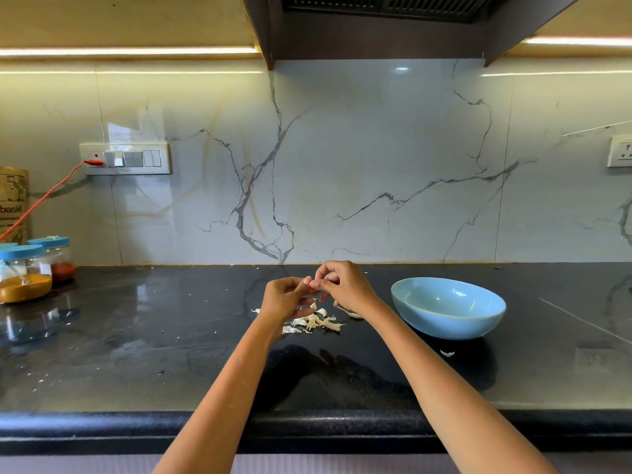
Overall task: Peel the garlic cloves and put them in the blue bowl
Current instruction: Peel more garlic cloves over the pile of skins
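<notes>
Both hands meet above the black counter, just left of the blue bowl. My left hand and my right hand pinch a small pale garlic clove between their fingertips. Most of the clove is hidden by the fingers. Below the hands lies a heap of white garlic skins. Another clove or piece of garlic lies on the counter under my right wrist. I cannot see anything inside the bowl from this angle.
Blue-lidded spice jars stand at the far left by a brown paper bag. An orange cable runs to the wall switchboard. A stray skin lies in front of the bowl. The counter's front edge runs across the bottom.
</notes>
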